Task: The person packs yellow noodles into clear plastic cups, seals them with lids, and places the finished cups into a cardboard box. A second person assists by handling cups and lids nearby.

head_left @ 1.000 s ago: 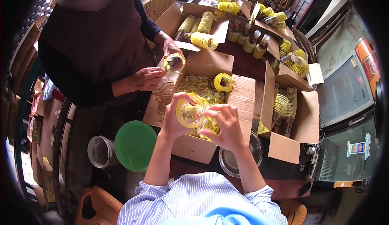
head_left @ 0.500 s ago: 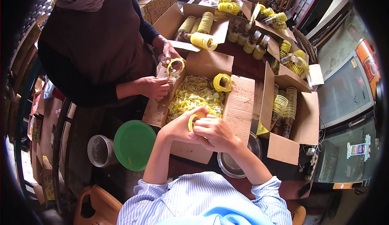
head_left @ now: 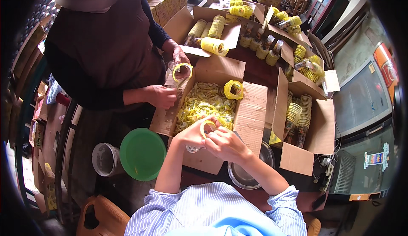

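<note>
Fitting a Yellow Ring at the Open Carton

Holding a yellow ring [head_left: 207, 126] just below centre frame, both of the person's hands meet over the near edge of the open cardboard carton [head_left: 250, 108]; the left hand [head_left: 193, 135] is closed around a small clear container [head_left: 192, 148], whose lower end shows beneath the palm; the right hand [head_left: 227, 144] is closed with its fingertips pinched on the ring; the two hands touch each other.

The carton is filled with loose yellow pieces [head_left: 203, 105]; a yellow roll [head_left: 233, 89] rests at its far right corner; a metal bowl [head_left: 246, 174] sits on the counter under the right forearm.

At upper left of the frame, a second person in a dark top stands beside the carton; one hand [head_left: 162, 96] grips a clear container, the other [head_left: 179, 58] sits by a second yellow ring [head_left: 182, 71]; a green lid [head_left: 142, 154] and a grey bucket [head_left: 105, 159] lie at lower left; further cartons of yellow rolls [head_left: 214, 44] and bottles [head_left: 297, 121] fill the upper and right frame.
</note>
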`<state>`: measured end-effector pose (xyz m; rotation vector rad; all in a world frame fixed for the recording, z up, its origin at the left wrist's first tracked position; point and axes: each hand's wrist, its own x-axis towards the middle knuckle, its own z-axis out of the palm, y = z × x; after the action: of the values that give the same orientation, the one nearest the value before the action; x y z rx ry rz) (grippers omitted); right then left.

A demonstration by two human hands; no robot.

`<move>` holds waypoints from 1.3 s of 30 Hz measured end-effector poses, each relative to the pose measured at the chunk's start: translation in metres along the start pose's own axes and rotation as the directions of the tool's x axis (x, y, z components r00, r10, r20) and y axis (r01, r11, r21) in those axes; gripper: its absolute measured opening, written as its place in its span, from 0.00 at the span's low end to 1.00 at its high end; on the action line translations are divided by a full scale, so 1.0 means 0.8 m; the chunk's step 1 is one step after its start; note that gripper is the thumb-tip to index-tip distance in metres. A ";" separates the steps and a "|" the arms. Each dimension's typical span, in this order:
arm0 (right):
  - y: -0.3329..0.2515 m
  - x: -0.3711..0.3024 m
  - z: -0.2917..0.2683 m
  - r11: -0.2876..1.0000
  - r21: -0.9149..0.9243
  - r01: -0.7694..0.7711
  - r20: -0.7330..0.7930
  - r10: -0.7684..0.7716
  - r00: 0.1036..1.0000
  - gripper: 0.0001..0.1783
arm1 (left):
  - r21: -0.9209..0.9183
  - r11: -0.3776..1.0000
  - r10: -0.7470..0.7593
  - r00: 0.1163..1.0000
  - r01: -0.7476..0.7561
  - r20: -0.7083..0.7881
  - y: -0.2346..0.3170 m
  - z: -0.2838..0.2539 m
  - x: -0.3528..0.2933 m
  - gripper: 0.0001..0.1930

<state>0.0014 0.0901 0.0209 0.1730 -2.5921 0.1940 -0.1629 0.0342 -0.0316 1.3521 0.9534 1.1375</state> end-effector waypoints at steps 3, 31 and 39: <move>-0.014 -0.012 -0.009 0.999 0.044 0.015 0.059 -0.017 0.998 0.05 | -0.170 0.973 -0.196 0.950 0.157 -0.244 0.006 -0.017 -0.013 0.30; 0.041 0.001 -0.027 0.794 0.018 -0.608 0.004 0.608 0.794 0.19 | 0.380 0.925 0.132 0.959 -0.028 -0.250 0.040 0.008 -0.030 0.39; 0.014 0.021 -0.016 0.868 -0.148 -0.473 0.082 0.488 0.869 0.16 | 0.496 0.868 0.138 0.971 -0.025 -0.193 0.065 0.024 -0.036 0.36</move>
<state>-0.0084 0.1022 0.0395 -0.5334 -2.7081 0.2033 -0.1536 -0.0030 0.0171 1.7063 1.4329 1.1735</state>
